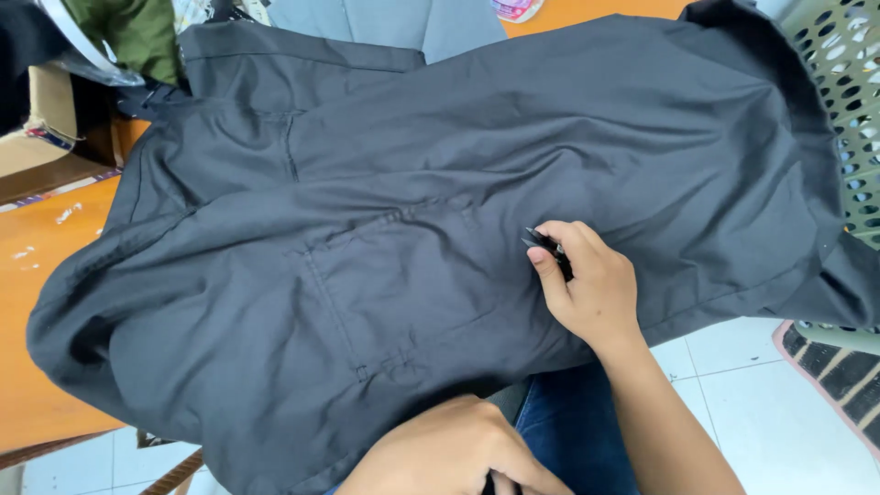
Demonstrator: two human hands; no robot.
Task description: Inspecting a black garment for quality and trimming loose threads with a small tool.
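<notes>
Two hands on job — your right hand (587, 284) pinches small black tool (546, 246) against dark grey woven garment (440, 229) spread over orange wooden table (37, 302). Your left hand (458, 454) closed at garment's near hem — what it grips, cannot tell. Pale green plastic basket (848, 101) at right.

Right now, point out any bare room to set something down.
Bare orange table shows left of the dark garment, and a sliver at top centre. The garment fills the middle, under the right hand and left hand. The green basket crowds the right.
</notes>
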